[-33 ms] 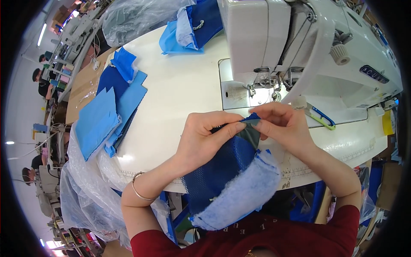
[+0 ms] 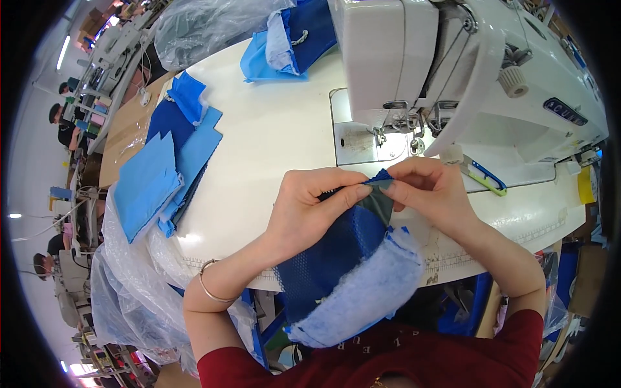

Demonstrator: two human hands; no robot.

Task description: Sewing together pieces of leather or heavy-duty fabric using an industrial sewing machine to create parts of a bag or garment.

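My left hand (image 2: 304, 213), with a bracelet at the wrist, pinches the folded top edge of a navy mesh fabric piece (image 2: 333, 249) with a dark green-grey section (image 2: 378, 207). My right hand (image 2: 430, 194) pinches the same edge just beside my left thumb. A pale fluffy padded strip (image 2: 359, 291) hangs from the piece's lower side over the table's front edge. Just beyond my hands is the white sewing machine (image 2: 375, 52) with its steel needle plate (image 2: 349, 142). A pair of thread snips (image 2: 491, 181) with green and blue handles lies right of my right hand.
Blue cut fabric pieces (image 2: 142, 187) are piled on the white table (image 2: 252, 129) at left, more (image 2: 310, 32) at the back. Clear plastic sheeting (image 2: 129, 278) drapes at left. Co-workers (image 2: 65, 129) sit along machines far left. A yellow roll (image 2: 585, 186) is at the right.
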